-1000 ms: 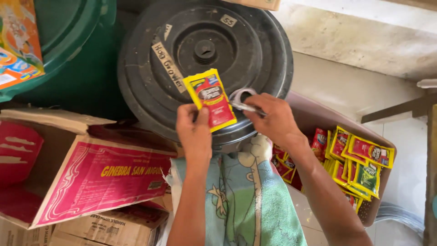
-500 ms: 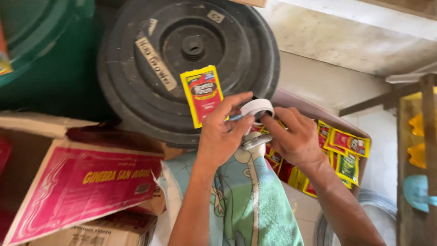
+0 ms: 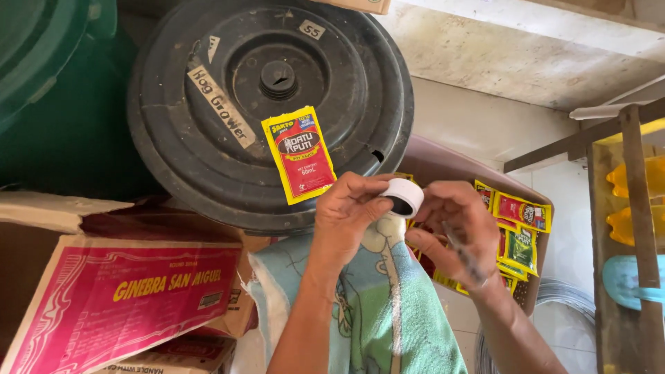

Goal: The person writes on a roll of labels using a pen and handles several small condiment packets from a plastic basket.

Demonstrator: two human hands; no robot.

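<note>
Storage corner, black drum lid [image 3: 208, 159] | red-yellow sachet [image 3: 299, 154] near lid's front edge | left hand [image 3: 350, 215] and right hand [image 3: 450, 232] pinch white tape roll [image 3: 403, 197] | step: finding tape end; next likely needs peeling strip.

the hands [image 3: 409, 228] meet over a towel [image 3: 374, 312], with little room about them. just above stands a black bin lid [image 3: 270, 111], a sachet [image 3: 299, 154] lying on its slope. to the left a red carton [image 3: 118, 298] with raised flaps blocks the way. to the right a tub [image 3: 450, 166] of sachets crowds close, and beyond it a wooden frame [image 3: 641, 208] stands upright. the open gap lies over the pale wall [image 3: 485, 125] between lid and frame.
</note>
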